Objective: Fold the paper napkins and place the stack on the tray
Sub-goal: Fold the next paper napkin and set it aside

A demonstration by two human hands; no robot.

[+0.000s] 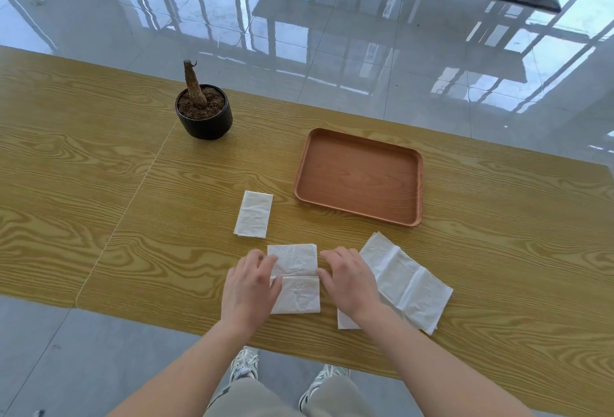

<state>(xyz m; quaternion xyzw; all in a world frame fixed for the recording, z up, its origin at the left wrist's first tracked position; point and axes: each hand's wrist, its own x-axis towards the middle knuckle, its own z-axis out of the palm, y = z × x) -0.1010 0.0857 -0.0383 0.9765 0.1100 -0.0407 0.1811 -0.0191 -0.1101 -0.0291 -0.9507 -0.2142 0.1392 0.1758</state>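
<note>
The left hand and right hand lay flat and open, pressing a napkin to crease it, tray waiting at one o'clock.

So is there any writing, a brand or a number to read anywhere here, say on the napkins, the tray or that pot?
None can be read.
Napkins: faint embossed marks, too faint to read as text.
Tray: plain wood, no label.
Pot: plain black, no label.
Shoes: dark pattern only, no word to be made out.
</note>
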